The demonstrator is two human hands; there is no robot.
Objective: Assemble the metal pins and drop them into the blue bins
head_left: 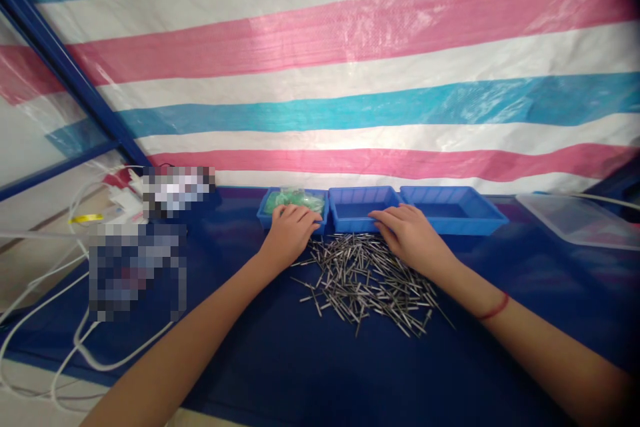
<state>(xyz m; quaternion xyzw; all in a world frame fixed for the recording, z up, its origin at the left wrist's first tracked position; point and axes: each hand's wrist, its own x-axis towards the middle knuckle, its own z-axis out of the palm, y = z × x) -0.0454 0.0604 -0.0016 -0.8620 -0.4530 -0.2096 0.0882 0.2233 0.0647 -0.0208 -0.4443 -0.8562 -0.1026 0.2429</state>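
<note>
My left hand [291,235] lies over the front rim of the left blue bin [263,215], fingers bent over the edge and thumb low by the front wall. Inside that bin are green pieces in a clear plastic bag [305,199]. My right hand [411,235] reaches to the front of the middle blue bin [350,223], its fingertips at the rim and the thumb just beneath. Between and below both hands a loose heap of thin metal rods [367,283] is spread on the dark blue table [320,373].
A right blue bin [460,225] stands beside the middle one. A translucent lid or tray [575,220] lies farther right. White cables [100,365] loop at the left, near blurred-out items. A striped plastic sheet [350,47] hangs behind the bins.
</note>
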